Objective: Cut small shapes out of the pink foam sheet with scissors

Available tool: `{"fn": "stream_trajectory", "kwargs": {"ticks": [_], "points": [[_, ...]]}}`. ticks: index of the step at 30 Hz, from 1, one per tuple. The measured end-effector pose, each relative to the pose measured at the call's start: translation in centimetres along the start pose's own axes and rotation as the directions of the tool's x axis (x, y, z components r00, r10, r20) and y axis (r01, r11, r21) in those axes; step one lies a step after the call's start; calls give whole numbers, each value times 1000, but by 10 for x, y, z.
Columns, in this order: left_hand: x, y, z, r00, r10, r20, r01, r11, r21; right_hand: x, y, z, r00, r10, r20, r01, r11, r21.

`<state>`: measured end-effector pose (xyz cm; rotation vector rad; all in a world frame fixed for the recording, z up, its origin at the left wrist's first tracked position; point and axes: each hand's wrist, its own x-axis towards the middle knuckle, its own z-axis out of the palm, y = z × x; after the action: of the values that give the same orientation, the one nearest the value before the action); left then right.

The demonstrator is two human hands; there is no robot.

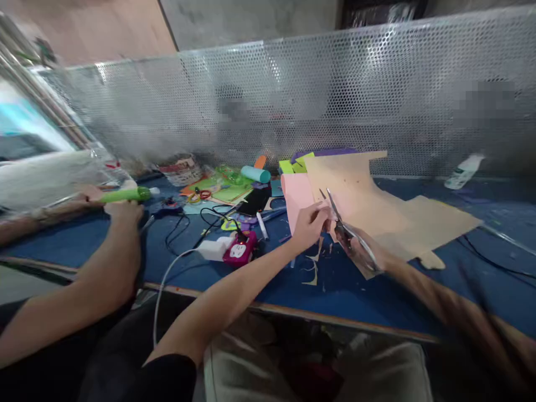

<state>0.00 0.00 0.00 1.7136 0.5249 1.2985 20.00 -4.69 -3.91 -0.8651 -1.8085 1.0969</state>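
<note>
My right hand [355, 243] is wrapped around the handles of metal scissors [334, 206]. The blades are slightly apart and point up and away over large beige paper sheets [355, 187]. Just left of the blades, my left hand [309, 228] is closed in a pinch on a small pale piece of paper [329, 210], mostly covered by the fingers. Pink paper [295, 196] curls up behind my left hand. Thin cut paper scraps [312, 274] lie on the blue table [343, 296] below the hands.
A co-worker's hands [123, 211] hold a green bottle [125, 195] at the left. A pink power socket [240, 250] with white plugs and cables sits left of my forearm. Behind are a phone [254, 201], blue paper roll [255, 174] and perforated metal screen [293, 100]. A white bottle [464, 171] stands tilted at right.
</note>
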Motion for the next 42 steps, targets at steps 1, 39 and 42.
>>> {"fn": "stream_trajectory", "kwargs": {"ticks": [1, 39, 42], "points": [[0, 0, 0, 1000, -8, -6, 8, 1000, 5, 1, -3, 0, 1000, 4, 4, -4, 1000, -5], [6, -2, -5, 985, -119, 122, 112, 992, 64, 3, -6, -1, 998, 9, -65, -6, 999, 40], [9, -7, -7, 970, -178, 166, 172, 984, 47, 5, -6, 0, 987, 128, -99, -115, 985, 128]]}}
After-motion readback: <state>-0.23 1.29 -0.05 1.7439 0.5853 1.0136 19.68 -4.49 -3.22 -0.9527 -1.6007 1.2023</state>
